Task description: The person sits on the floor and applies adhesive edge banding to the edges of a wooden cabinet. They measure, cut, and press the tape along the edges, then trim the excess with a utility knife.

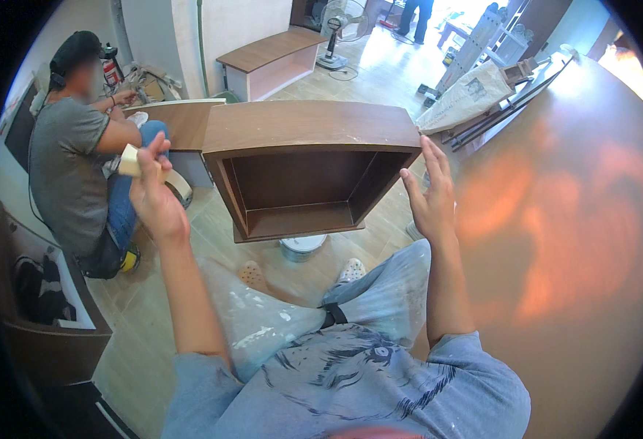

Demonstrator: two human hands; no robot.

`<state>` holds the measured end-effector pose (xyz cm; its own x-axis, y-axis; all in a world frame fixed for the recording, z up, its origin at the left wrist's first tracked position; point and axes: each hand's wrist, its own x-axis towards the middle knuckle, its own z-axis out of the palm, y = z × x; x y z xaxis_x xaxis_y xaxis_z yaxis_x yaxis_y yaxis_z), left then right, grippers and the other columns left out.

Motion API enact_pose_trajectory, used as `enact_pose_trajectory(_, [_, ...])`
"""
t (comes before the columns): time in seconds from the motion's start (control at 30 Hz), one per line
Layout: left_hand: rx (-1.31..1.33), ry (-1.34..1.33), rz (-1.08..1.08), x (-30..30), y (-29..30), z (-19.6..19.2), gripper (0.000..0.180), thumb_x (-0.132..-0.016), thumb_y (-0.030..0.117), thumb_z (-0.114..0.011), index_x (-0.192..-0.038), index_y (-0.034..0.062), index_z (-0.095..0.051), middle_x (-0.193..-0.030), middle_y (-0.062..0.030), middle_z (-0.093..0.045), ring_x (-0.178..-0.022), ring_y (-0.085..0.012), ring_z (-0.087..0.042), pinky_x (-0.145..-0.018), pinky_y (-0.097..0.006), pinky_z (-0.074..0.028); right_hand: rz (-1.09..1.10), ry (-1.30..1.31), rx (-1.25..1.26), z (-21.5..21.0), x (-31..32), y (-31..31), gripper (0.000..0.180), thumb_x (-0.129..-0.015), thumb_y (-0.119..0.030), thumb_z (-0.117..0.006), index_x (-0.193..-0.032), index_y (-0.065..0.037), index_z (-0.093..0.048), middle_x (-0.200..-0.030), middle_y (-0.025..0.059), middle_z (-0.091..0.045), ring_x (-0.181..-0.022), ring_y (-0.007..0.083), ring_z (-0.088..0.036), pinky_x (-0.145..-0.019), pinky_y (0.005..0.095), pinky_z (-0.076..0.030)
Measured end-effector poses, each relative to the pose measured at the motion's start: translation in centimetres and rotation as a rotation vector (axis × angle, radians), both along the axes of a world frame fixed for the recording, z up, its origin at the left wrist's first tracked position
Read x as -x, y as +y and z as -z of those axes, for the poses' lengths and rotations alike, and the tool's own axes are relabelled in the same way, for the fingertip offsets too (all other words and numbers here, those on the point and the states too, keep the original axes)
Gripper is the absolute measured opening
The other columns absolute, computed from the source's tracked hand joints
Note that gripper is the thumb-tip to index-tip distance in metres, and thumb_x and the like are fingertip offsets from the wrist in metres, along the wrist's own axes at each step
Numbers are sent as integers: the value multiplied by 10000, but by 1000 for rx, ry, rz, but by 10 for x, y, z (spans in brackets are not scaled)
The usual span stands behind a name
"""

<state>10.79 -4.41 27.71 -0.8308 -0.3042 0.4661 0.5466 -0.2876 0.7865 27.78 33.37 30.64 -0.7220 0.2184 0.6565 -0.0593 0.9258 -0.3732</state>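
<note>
A brown open-fronted wooden box [310,128] stands in front of me, its hollow side facing me. It appears to rest on a white bucket [303,246], whose lid shows under its lower edge. My left hand [159,201] is raised left of the box, fingers bent around what looks like a roll of cream masking tape [129,160]; the hand hides part of it. At the box's right upper corner, my right hand [432,201] has its fingers stretched out and holds nothing. Whether its fingertips touch the corner, I cannot tell.
A person [76,146] in a grey shirt sits low at the left beside a wooden panel [182,121]. A large brown board [548,256] fills the right side. Farther back are a low bench [270,55], a standing fan [334,44], a ladder [475,44] and a white sack [468,95].
</note>
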Motion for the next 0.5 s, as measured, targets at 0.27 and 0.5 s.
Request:
enact_pose_trajectory(0.27, [331,-376,-107,65,35,92,488,-1062,369,-596,-799,-28,-701,-670,7,-539,-640,-96,-384,-590,-321,-357,271,-215,-327,15,31,-11,750,-980,-423,-601,-1541,26,-386,-1605,245,-377,-1538,375,-283,-1251,580,-120])
enact_pose_trajectory(0.5, [253,-309,-60,68,30,106,487,-1055,346,-613,-694,20,-591,-648,42,-465,-643,-75,-365,-561,-312,-297,-195,-57,-321,13,74,-136,758,-905,-349,-647,-1470,105,-428,-1533,294,-437,-1485,400,-362,-1258,569,-158])
